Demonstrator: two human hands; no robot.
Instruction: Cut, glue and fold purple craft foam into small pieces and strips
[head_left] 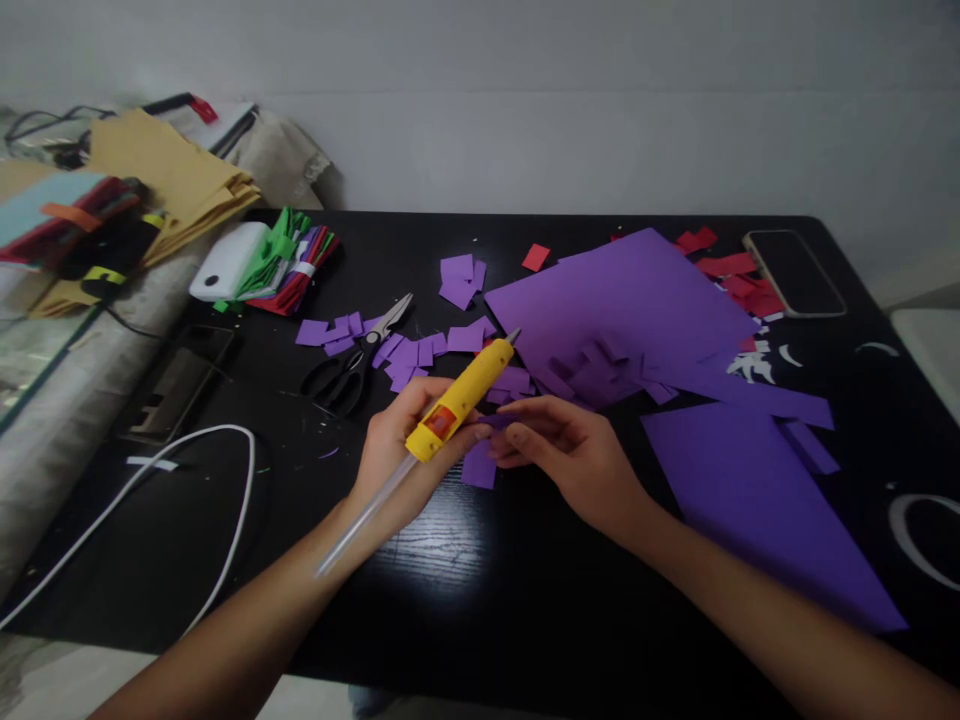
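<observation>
My left hand [397, 450] is wrapped round a yellow glue gun [459, 400], whose nozzle points up and away towards the purple sheets. A clear glue stick [364, 520] juts from its back over my wrist. My right hand [566, 450] pinches a small folded purple paper piece [480, 462] just right of the gun. Both hands hover close together above the black table [465, 570].
Black-handled scissors [352, 365] and several purple paper squares [409, 355] lie beyond my hands. Large purple sheets [750, 480] spread to the right, with red scraps [739, 280] and a phone [795, 272] behind. A white cable [187, 500], a coloured paper bundle [289, 262] and a white device [225, 260] sit left.
</observation>
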